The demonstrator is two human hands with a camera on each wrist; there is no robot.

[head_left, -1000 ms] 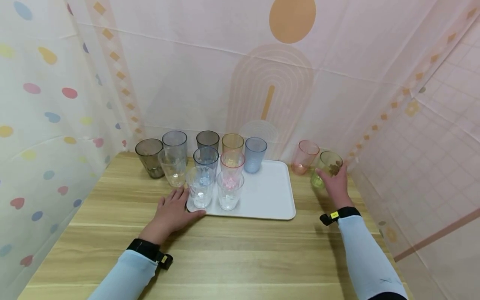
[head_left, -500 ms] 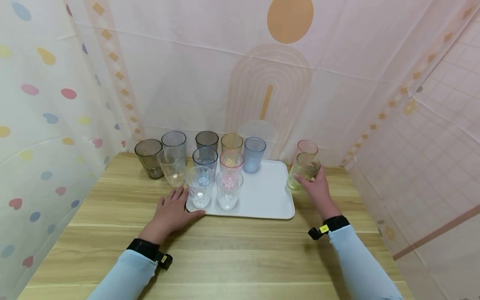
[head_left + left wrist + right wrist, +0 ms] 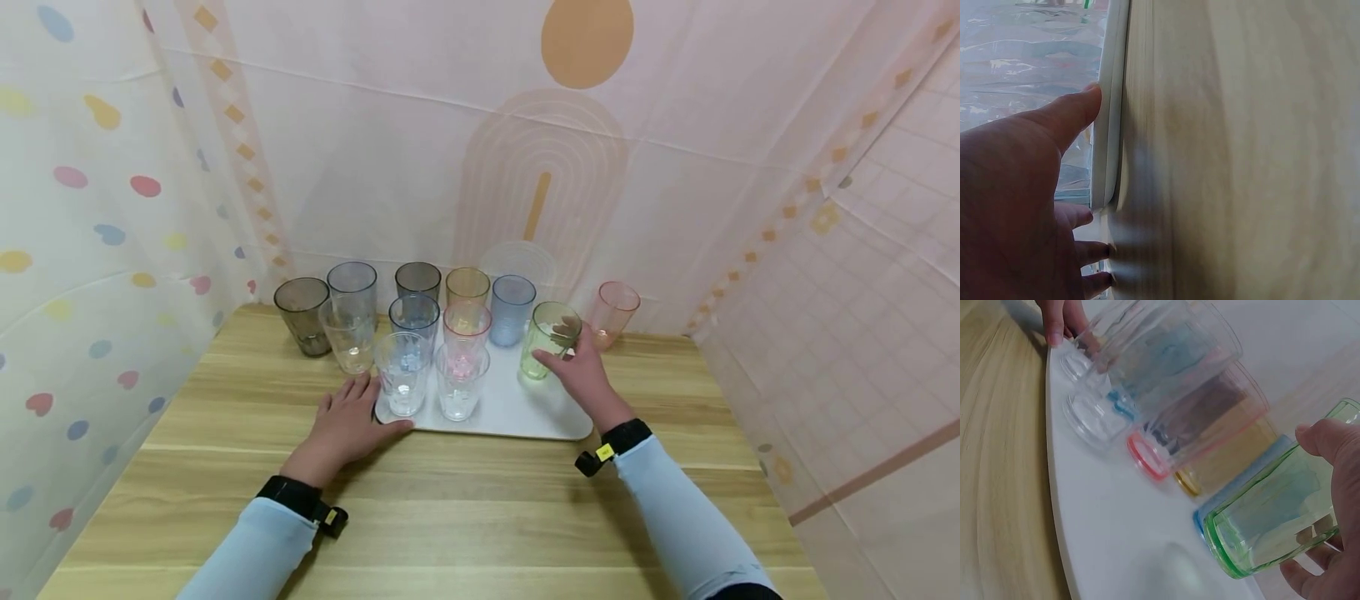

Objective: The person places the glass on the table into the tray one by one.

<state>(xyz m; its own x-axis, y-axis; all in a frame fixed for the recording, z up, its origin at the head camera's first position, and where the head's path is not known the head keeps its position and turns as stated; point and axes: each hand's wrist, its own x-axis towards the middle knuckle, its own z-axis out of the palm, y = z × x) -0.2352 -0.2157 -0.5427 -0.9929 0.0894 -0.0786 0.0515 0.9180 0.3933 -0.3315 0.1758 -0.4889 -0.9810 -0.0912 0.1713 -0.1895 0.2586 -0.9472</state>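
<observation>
My right hand [image 3: 588, 383] grips a clear green tumbler [image 3: 538, 354] from its right side, over the right part of the white tray [image 3: 491, 412]. In the right wrist view, the green tumbler [image 3: 1241, 547] has its thumb on one side and fingers on the other; a faint reflection shows on the tray apart from its base. My left hand [image 3: 345, 429] lies at the tray's front left corner, thumb against the rim and fingers extended. On the tray stand two clear tumblers [image 3: 459, 392], a pink-rimmed one [image 3: 467, 329], an amber one [image 3: 467, 283], blue ones [image 3: 512, 312] and a dark grey one [image 3: 417, 277].
Left of the tray stand a dark grey tumbler [image 3: 303, 321], a bluish-grey tumbler [image 3: 352, 279] and a clear tumbler [image 3: 351, 342]. A pink tumbler [image 3: 615, 310] stands right of the tray. A patterned curtain [image 3: 375, 167] hangs behind the wooden table [image 3: 450, 517].
My right hand has carried the green tumbler leftward, from beside the pink tumbler on the right to over the tray. The left hand has stayed at the tray's corner.
</observation>
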